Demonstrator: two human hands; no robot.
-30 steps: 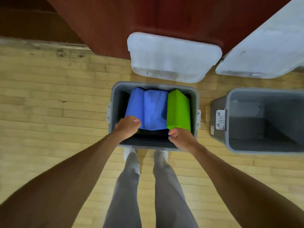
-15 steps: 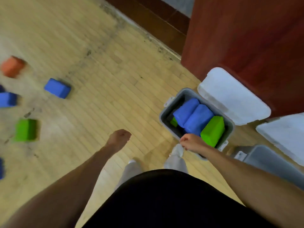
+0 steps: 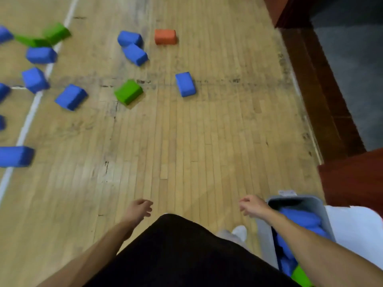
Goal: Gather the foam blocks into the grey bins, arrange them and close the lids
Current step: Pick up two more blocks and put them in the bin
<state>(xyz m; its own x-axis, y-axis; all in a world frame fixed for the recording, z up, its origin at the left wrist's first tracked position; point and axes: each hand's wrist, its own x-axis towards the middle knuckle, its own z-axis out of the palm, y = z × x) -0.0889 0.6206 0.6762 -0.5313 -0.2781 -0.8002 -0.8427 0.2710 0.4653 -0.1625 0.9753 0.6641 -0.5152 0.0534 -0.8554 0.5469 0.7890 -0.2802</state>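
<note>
Scattered foam blocks [image 3: 185,84], open grey bin [image 3: 265,245]

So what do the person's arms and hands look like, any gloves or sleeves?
No gloves: the left hand and right hand are bare, no rings or watch showing. The left arm and right arm show no sleeves. A black top shows below them.

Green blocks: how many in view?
4. Mid-floor green block; far-left green block touching a flatter green block, both blurred; green block corner in the grey bin, bottom right. More may be hidden in the bin.
</note>
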